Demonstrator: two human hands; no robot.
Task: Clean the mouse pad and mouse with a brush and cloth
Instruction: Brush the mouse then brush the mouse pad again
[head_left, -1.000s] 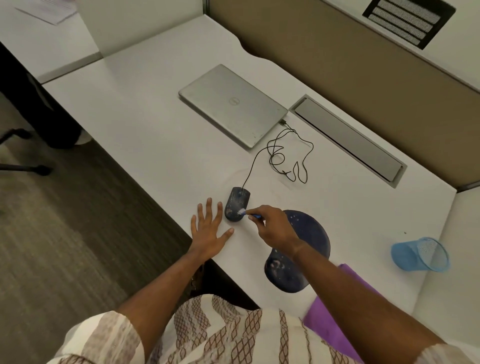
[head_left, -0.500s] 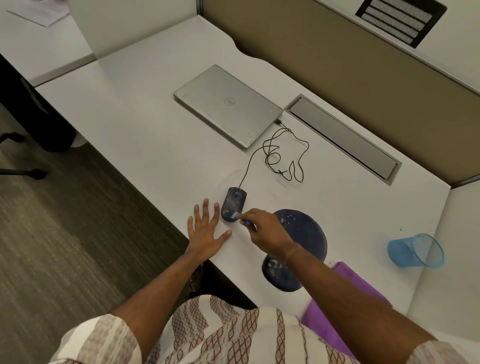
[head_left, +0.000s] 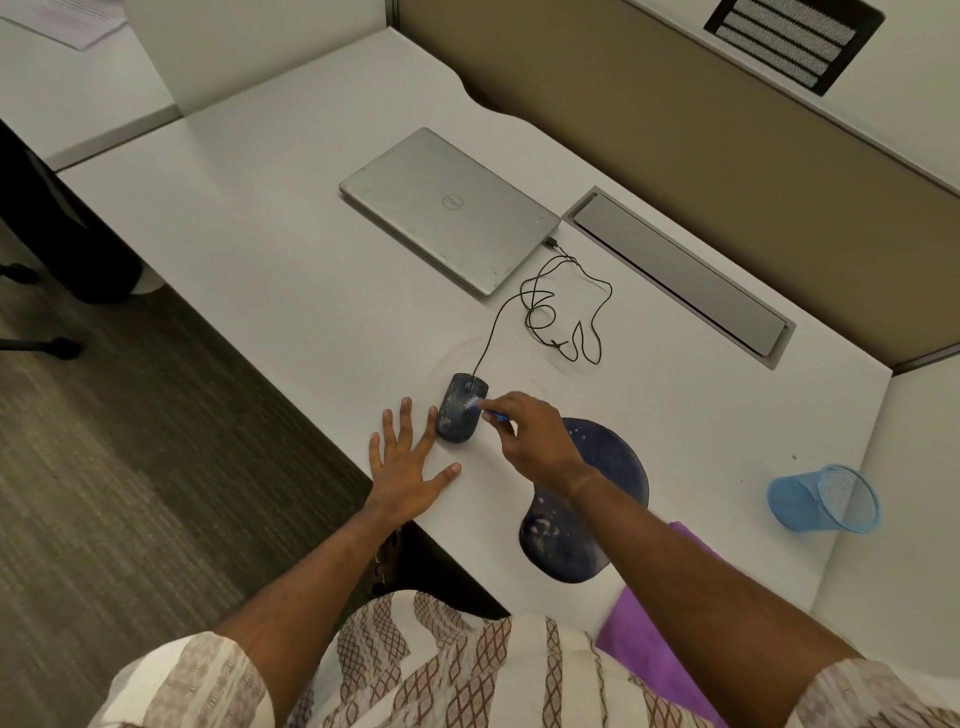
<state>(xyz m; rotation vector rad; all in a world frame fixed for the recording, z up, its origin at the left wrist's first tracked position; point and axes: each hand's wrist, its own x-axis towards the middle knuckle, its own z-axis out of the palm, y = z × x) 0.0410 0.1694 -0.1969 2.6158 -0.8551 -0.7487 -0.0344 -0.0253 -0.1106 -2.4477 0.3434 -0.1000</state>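
On the desk (head_left: 260, 234), from the head view, the mouse (head_left: 460, 413) was parked just left of the mouse pad (head_left: 613, 467), near the front edge. A small brush (head_left: 480, 409) was pinched in the right hand (head_left: 530, 441), with its bristles laid on the mouse's top, presumably so dust could be flicked off. The left hand (head_left: 408, 462) was spread flat, holding nothing, with one finger seemingly against the mouse's side, likely as a stop. Bare desk was left towards the laptop (head_left: 447, 208), where only the looped cable (head_left: 561, 306) got in the way. The purple cloth (head_left: 654, 639) was left by the pad's near end.

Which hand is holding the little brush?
The right hand pinches the brush on the mouse; the left hand lies flat on the desk.
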